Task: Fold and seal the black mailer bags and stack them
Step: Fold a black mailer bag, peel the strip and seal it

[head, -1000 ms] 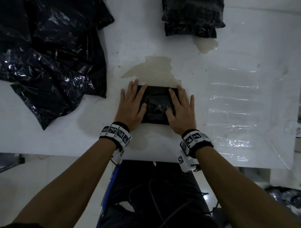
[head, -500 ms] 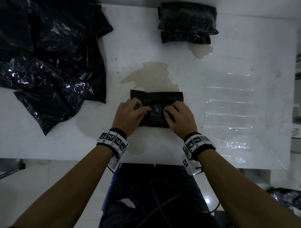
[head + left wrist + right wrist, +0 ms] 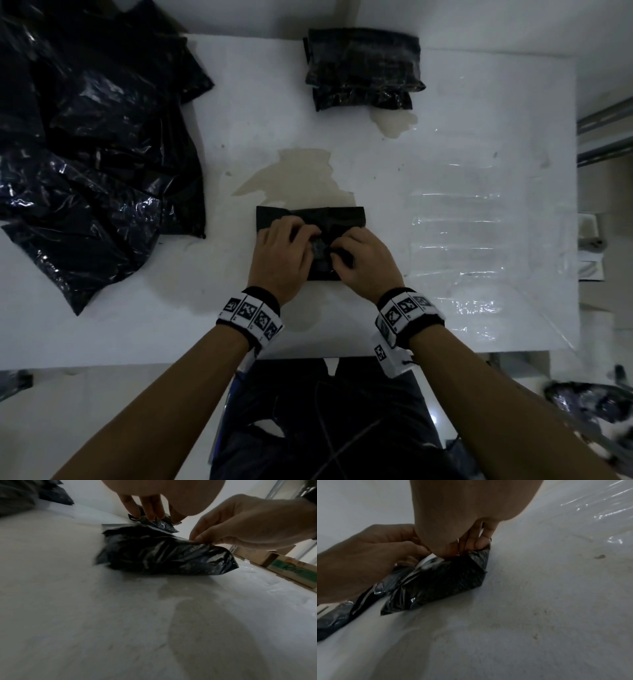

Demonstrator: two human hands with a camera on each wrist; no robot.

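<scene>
Because its flap must be drawn over to seal, the folded black plastic mailer bag (image 3: 310, 219) lies near the white table's (image 3: 445, 102) near edge, left hand (image 3: 282, 255) and right hand (image 3: 364, 262) both pinching its crinkled top, keeping the fold tight; finished stack (image 3: 363, 68) waits far.

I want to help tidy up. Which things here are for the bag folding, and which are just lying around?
For the job:
folded mailer bag, pinched by left hand and right hand
finished stack
unfolded bag pile

Just lying about:
clear plastic sheet
cardboard box
</scene>
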